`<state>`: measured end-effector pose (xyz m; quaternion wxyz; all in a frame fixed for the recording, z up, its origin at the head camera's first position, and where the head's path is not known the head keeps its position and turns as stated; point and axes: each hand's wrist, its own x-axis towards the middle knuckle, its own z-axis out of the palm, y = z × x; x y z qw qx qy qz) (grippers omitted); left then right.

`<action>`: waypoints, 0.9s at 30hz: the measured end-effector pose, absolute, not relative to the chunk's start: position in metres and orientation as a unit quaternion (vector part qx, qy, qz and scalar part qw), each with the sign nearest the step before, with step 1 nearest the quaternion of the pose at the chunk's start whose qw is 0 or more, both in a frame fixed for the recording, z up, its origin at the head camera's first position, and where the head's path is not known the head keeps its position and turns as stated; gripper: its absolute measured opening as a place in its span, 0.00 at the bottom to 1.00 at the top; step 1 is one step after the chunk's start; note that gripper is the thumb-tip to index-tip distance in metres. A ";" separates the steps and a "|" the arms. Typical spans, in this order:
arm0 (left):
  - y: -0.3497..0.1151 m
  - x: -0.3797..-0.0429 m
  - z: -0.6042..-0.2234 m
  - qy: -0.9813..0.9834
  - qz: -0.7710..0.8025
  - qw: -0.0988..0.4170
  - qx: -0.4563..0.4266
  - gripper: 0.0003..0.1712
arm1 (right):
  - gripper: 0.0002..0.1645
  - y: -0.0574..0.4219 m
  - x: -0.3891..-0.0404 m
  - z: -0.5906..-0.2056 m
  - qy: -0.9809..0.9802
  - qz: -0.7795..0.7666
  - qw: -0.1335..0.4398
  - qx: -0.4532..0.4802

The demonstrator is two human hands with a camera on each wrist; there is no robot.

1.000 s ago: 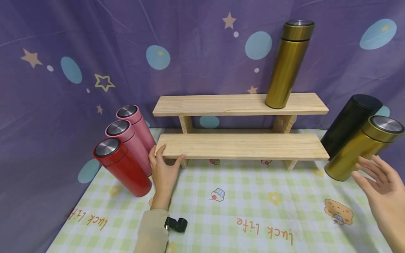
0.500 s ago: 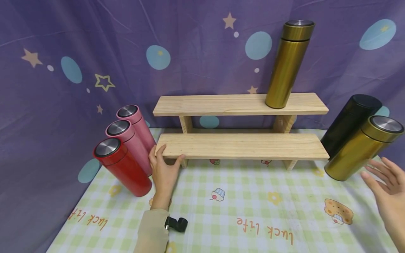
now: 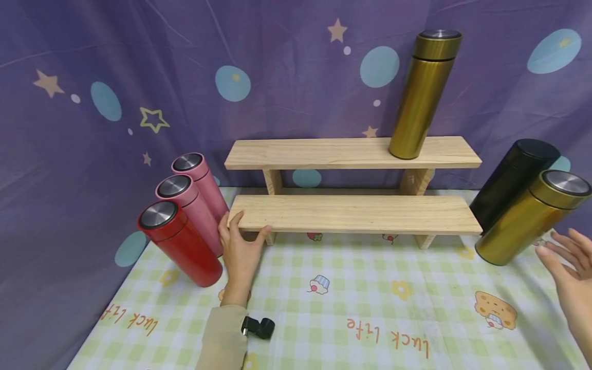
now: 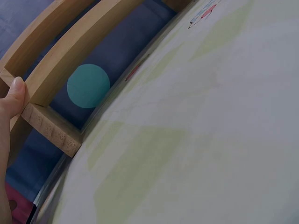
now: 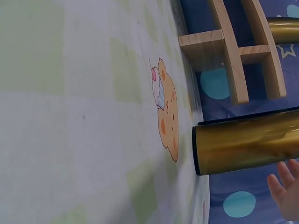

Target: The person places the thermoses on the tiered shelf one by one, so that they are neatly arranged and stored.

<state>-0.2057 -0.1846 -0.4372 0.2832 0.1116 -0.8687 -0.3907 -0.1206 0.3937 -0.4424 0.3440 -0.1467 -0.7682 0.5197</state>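
My left hand (image 3: 241, 254) grips the front left corner of the two-tier wooden shelf (image 3: 356, 213), at its lower board. The thumb presses the board's front edge, seen also in the left wrist view, where the thumb (image 4: 17, 95) lies against the wood. At the far right my right hand (image 3: 571, 272) is held with loosely spread fingers beside a gold thermos flask (image 3: 522, 223) and holds nothing. In the right wrist view its fingertips (image 5: 284, 175) show just past the gold flask's side. Another gold thermos flask (image 3: 423, 97) stands on the upper board, toward the right.
Two pink flasks (image 3: 196, 210) and a red flask (image 3: 182, 244) stand left of the shelf, close to my left hand. A black flask (image 3: 513, 180) stands behind the right-hand gold one. A checked cloth (image 3: 361, 267) covers the table; a purple curtain (image 3: 296, 51) hangs behind.
My right hand has drawn to the right, a little away from the front of the gold flask. The left hand keeps its hold on the shelf, and the flasks stay in place.
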 end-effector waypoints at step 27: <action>-0.184 -0.206 -0.437 -0.868 -0.396 0.279 0.114 0.47 | 0.39 0.367 -0.140 -0.406 -0.678 0.637 0.291 -0.223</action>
